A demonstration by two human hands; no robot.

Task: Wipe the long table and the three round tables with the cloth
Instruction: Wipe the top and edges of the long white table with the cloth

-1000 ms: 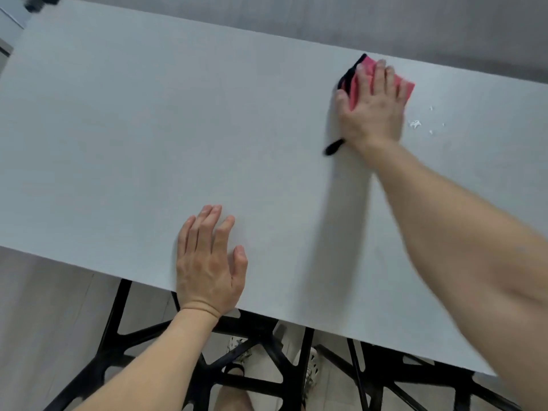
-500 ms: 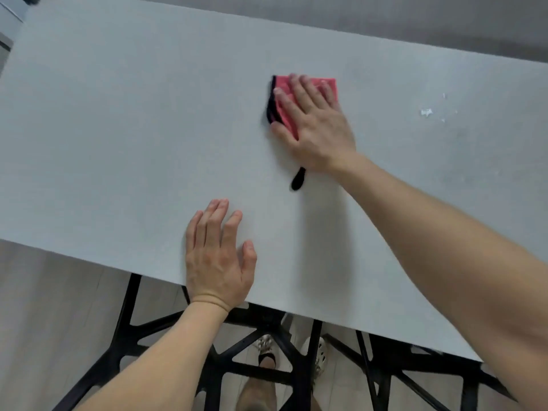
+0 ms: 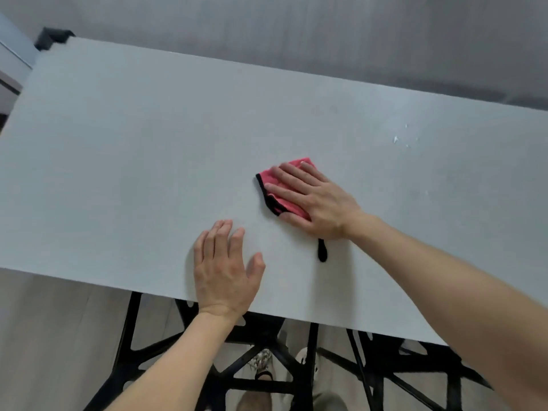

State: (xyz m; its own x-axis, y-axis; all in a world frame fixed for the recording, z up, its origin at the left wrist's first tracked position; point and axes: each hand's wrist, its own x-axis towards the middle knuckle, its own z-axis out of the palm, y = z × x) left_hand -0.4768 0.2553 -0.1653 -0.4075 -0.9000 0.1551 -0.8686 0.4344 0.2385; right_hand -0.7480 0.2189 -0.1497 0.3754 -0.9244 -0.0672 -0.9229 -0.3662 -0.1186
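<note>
The long white table point(image 3: 124, 149) fills most of the head view. A folded pink cloth point(image 3: 280, 200) with a black edge lies on it near the middle. My right hand point(image 3: 314, 200) presses flat on the cloth with straight fingers; a black loop of the cloth sticks out below my wrist. Flat on the table by its near edge, just left of the cloth, rests my left hand point(image 3: 225, 268), holding nothing.
A few white crumbs point(image 3: 398, 139) lie on the table at the far right. Black frame legs point(image 3: 267, 366) show under the near edge, with my feet between them. A dark object point(image 3: 53, 37) sits past the table's far left corner. Grey floor lies beyond.
My right hand has slid the cloth from the far right part of the table leftward and back toward me. My left hand has stayed flat by the near edge.
</note>
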